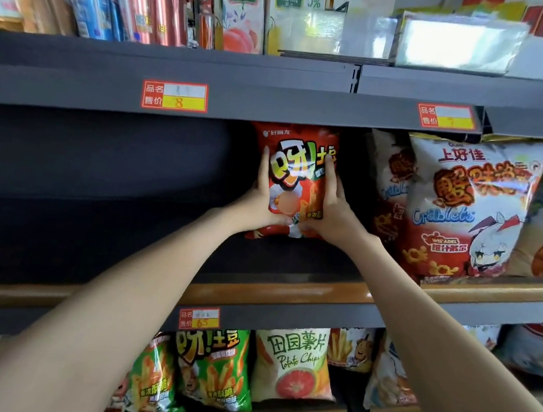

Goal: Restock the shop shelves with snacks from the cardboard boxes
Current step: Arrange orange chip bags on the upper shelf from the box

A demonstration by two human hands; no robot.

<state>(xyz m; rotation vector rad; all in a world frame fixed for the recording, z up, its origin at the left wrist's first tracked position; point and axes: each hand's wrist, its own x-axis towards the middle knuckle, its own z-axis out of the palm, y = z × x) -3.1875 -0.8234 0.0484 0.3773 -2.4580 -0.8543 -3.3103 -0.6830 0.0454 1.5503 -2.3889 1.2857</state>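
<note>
Carton point(243, 5): "100%". Price tag point(174, 100): "8". Red bag point(296, 174): "好丽友". White bag point(463, 210): "Crablets". Lower bag point(294, 364): "Potato Chips".

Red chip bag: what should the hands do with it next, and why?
Probably let go gently. The left hand and right hand hold the red chip bag by its sides, and it seems to stand upright, deep on the middle shelf beside the Crablets bags, so it looks placed.

Arms outstretched, left hand point(261, 201) and right hand point(332, 208) clasp the snack bag point(296, 174).
</note>
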